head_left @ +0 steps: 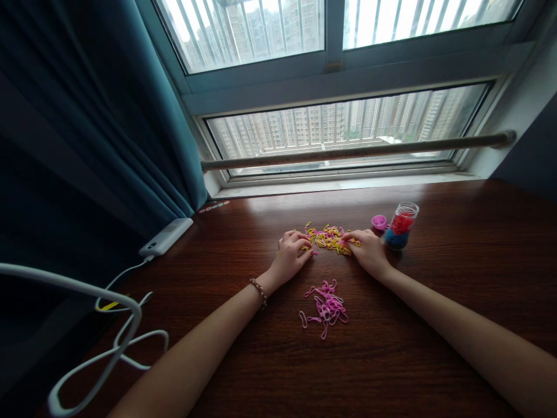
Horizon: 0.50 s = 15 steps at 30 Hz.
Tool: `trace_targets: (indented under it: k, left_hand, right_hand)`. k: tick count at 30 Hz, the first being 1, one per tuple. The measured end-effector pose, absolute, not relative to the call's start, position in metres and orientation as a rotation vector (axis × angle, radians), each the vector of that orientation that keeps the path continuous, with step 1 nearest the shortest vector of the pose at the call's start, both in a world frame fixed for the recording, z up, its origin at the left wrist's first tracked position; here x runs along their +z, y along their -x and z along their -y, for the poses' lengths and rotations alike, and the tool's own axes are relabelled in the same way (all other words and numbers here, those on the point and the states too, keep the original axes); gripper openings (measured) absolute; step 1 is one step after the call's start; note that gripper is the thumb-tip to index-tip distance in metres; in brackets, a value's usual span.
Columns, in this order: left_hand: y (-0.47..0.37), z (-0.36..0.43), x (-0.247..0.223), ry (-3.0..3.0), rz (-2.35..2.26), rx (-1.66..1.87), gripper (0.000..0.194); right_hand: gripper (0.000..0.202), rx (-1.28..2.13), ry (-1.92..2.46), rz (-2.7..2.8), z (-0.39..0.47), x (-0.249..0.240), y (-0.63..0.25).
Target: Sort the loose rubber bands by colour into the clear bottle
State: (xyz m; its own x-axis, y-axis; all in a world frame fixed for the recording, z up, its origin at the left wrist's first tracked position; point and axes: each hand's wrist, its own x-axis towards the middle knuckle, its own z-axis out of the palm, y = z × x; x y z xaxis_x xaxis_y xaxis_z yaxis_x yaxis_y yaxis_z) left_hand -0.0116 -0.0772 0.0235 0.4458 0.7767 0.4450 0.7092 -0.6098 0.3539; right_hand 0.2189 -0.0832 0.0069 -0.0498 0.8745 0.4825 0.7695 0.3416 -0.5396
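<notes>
Head view: both hands rest on the dark wooden desk [456, 244] at a pile of yellow rubber bands [329, 238]. Left hand [292, 255] lies half-curled, fingertips touching the pile's left edge; right hand [368, 248] pinches a band at its right edge. Pink bands [325, 307] lie nearer, between the forearms. Beside the right hand stands an open jar [401, 226] with its pink lid [379, 221].

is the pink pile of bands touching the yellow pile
Apart. The head view shows bare wood between the pink pile nearer the person and the yellow pile between the hands.
</notes>
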Motion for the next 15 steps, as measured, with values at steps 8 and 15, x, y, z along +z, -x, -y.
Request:
trace_targets:
  k: [8, 15]
  left_hand:
    - [0.009, 0.082, 0.021, -2.777, -1.196, 0.782, 0.013]
    - [0.009, 0.082, 0.024, -2.740, -1.157, 0.787, 0.005]
  right_hand:
    - [0.016, 0.141, 1.357, 1.675, 0.087, 0.015, -0.216]
    - [0.017, 0.316, 0.788, 2.139, 0.113, 0.032, -0.198]
